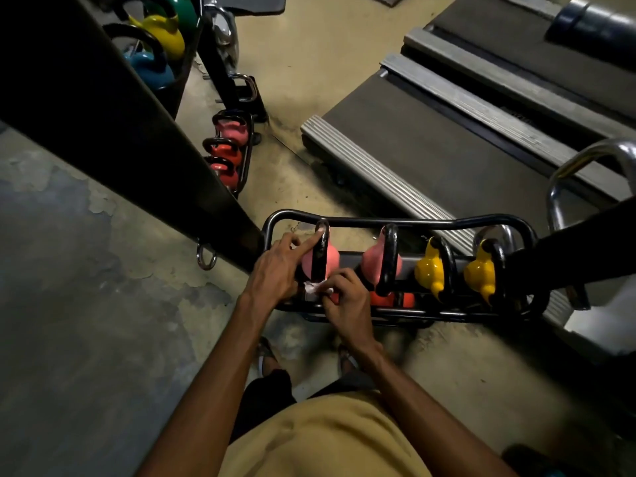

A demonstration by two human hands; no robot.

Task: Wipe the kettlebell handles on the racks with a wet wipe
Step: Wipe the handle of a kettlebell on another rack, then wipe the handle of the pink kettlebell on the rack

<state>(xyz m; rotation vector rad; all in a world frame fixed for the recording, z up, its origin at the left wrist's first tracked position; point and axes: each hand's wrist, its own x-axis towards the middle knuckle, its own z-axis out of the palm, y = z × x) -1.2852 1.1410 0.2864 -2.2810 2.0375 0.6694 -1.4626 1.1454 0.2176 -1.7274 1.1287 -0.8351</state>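
A low black rack [364, 222] in front of me holds two pink kettlebells and two yellow ones, all with black handles. My left hand [278, 270] rests on the leftmost pink kettlebell [332, 261], its forefinger stretched up along the top of the black handle [321, 249]. My right hand [346, 297] pinches a crumpled white wet wipe [315, 287] against the near, lower end of that same handle. To the right stand the second pink kettlebell [373, 261] and the two yellow kettlebells [428, 270] [480, 271].
A dark slanted frame beam [113, 108] crosses at left. Behind it, a second rack [246, 156] holds pink and red kettlebells, and yellow, blue and green ones sit at top left. Treadmills [447, 139] lie beyond the rack. A chrome handle [564, 180] rises at right.
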